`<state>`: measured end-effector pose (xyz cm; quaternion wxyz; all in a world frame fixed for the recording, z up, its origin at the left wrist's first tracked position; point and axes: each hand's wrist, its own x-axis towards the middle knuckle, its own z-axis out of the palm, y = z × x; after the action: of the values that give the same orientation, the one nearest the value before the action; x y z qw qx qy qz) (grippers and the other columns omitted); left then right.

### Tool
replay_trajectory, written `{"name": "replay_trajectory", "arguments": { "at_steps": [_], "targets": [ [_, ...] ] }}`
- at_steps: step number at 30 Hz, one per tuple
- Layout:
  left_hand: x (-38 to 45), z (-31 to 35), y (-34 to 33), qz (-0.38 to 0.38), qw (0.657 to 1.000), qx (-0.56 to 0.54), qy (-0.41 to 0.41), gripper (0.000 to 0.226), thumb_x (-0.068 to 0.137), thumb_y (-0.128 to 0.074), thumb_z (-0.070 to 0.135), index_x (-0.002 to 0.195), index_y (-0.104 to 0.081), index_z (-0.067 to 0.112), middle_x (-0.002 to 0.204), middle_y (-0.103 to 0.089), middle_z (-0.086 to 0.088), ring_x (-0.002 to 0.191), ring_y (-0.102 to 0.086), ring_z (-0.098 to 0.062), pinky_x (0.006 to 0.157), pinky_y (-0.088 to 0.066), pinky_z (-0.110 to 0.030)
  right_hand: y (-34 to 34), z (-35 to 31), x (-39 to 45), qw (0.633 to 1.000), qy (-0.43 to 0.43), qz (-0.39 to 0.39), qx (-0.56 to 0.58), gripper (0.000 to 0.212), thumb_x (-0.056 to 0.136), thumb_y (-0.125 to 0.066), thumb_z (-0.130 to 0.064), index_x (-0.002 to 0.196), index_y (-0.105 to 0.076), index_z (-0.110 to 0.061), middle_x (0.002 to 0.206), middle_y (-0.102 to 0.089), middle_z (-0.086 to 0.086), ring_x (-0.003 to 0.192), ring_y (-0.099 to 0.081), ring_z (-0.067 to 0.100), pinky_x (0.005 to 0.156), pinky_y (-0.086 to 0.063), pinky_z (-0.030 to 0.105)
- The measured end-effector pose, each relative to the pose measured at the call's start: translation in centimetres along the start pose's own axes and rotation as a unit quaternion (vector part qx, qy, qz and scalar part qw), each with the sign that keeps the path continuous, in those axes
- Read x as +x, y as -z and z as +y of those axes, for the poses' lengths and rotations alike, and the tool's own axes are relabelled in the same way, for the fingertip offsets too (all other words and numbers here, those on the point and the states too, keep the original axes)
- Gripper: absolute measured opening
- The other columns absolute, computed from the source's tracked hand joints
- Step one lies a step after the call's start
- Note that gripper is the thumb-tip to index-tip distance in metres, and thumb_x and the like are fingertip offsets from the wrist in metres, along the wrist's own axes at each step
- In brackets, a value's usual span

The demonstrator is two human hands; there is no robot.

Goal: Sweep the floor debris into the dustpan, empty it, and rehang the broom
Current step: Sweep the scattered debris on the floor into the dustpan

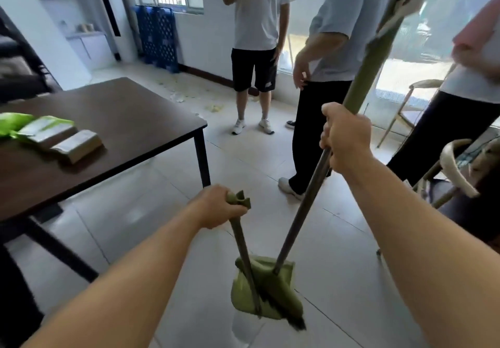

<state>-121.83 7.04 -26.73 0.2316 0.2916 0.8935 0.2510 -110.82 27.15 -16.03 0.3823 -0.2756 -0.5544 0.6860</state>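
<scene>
1. Pale floor tiles [338,280] fill the room, with a dark table [130,120] at the left and three bystanders standing ahead.
2. Scattered yellowish debris [178,96] lies on the floor by the far wall, near a window.
3. Left hand [219,207] is clamped on the dustpan [259,291] handle top.
4. Right hand [343,136] grips the broom [305,201] pole; its bristles rest inside the green pan, low over the floor.

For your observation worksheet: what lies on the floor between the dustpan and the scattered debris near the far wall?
In the head view, bare floor tiles run from the dustpan to the debris; the table flanks it.
</scene>
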Motion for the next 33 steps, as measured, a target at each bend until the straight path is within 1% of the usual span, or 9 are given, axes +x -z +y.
{"name": "replay_trajectory", "arguments": {
  "at_steps": [3,6,12,16,19,23,27,30,33],
  "targets": [
    [3.6,0.1,-0.3,-0.022,1.000,0.011,-0.009,0.025,0.086,-0.070,0.042,0.085,-0.065,0.018,0.076,-0.065,-0.001,0.065,-0.060,-0.015,0.065,-0.054,-0.032,-3.3,1.4,3.5,0.999,0.002,-0.047,-0.013,0.030,0.080,-0.058,-0.011,0.061,-0.038,-0.022,0.049,-0.030,-0.002,0.037,-0.027,0.009,0.042,-0.026,0.022],
    [8.5,0.4,-0.3,-0.027,1.000,0.005,0.013,0.025,0.088,-0.067,0.043,0.084,-0.065,0.018,0.074,-0.066,-0.001,0.066,-0.061,-0.015,0.071,-0.058,-0.033,-5.5,3.8,7.8,0.998,-0.014,-0.064,-0.018,0.028,0.082,-0.059,-0.012,0.062,-0.042,-0.020,0.049,-0.033,-0.003,0.039,-0.029,0.008,0.044,-0.028,0.023],
    [19.9,2.9,1.0,-0.037,0.998,0.012,0.050,0.024,0.090,-0.063,0.044,0.086,-0.064,0.021,0.078,-0.068,0.000,0.068,-0.063,-0.013,0.066,-0.053,-0.028,-9.7,7.3,18.7,0.993,-0.028,-0.105,-0.037,0.026,0.085,-0.064,-0.018,0.067,-0.044,-0.018,0.049,-0.037,-0.003,0.044,-0.033,0.010,0.047,-0.032,0.025],
    [26.8,3.5,2.6,-0.026,0.996,0.018,0.078,0.028,0.088,-0.063,0.048,0.088,-0.065,0.020,0.084,-0.073,-0.005,0.078,-0.071,-0.021,0.074,-0.057,-0.037,-12.8,8.2,25.4,0.990,-0.027,-0.127,-0.061,0.024,0.085,-0.065,-0.022,0.069,-0.048,-0.016,0.050,-0.038,-0.002,0.045,-0.035,0.011,0.048,-0.034,0.026],
    [32.1,3.0,4.1,-0.017,0.995,0.007,0.098,0.034,0.085,-0.062,0.051,0.087,-0.066,0.017,0.078,-0.071,-0.003,0.072,-0.068,-0.022,0.068,-0.055,-0.033,-15.6,9.2,30.5,0.986,-0.021,-0.140,-0.093,0.026,0.084,-0.066,-0.030,0.069,-0.049,-0.018,0.056,-0.042,0.000,0.050,-0.038,0.013,0.055,-0.038,0.029],
    [39.1,2.2,6.9,0.006,0.994,-0.020,0.109,0.033,0.083,-0.062,0.053,0.081,-0.063,0.020,0.076,-0.067,-0.001,0.067,-0.063,-0.019,0.066,-0.053,-0.033,-19.9,11.2,36.9,0.979,-0.007,-0.166,-0.114,0.028,0.086,-0.065,-0.035,0.072,-0.049,-0.018,0.061,-0.044,0.001,0.053,-0.041,0.014,0.057,-0.040,0.027],
    [45.8,0.8,10.2,0.017,0.990,-0.071,0.120,0.031,0.085,-0.063,0.050,0.082,-0.061,0.019,0.070,-0.062,-0.001,0.059,-0.056,-0.018,0.057,-0.046,-0.029,-24.5,13.1,43.0,0.975,0.011,-0.172,-0.139,0.027,0.087,-0.065,-0.040,0.072,-0.055,-0.019,0.063,-0.050,-0.002,0.061,-0.048,0.015,0.065,-0.046,0.033],
    [50.6,-0.5,12.7,0.017,0.988,-0.091,0.121,0.033,0.086,-0.063,0.050,0.082,-0.061,0.017,0.070,-0.062,-0.002,0.060,-0.056,-0.019,0.059,-0.047,-0.031,-28.3,14.2,47.5,0.970,0.017,-0.178,-0.166,0.024,0.088,-0.062,-0.043,0.076,-0.061,-0.023,0.066,-0.057,-0.008,0.063,-0.053,0.012,0.070,-0.050,0.033],
    [55.1,-1.6,15.4,0.025,0.988,-0.100,0.117,0.036,0.086,-0.062,0.050,0.089,-0.065,0.014,0.072,-0.063,-0.002,0.061,-0.056,-0.020,0.060,-0.048,-0.031,-32.0,15.0,51.6,0.964,0.021,-0.182,-0.194,0.024,0.090,-0.060,-0.042,0.076,-0.062,-0.022,0.064,-0.055,-0.007,0.059,-0.052,0.011,0.065,-0.050,0.029]
  ]
}}
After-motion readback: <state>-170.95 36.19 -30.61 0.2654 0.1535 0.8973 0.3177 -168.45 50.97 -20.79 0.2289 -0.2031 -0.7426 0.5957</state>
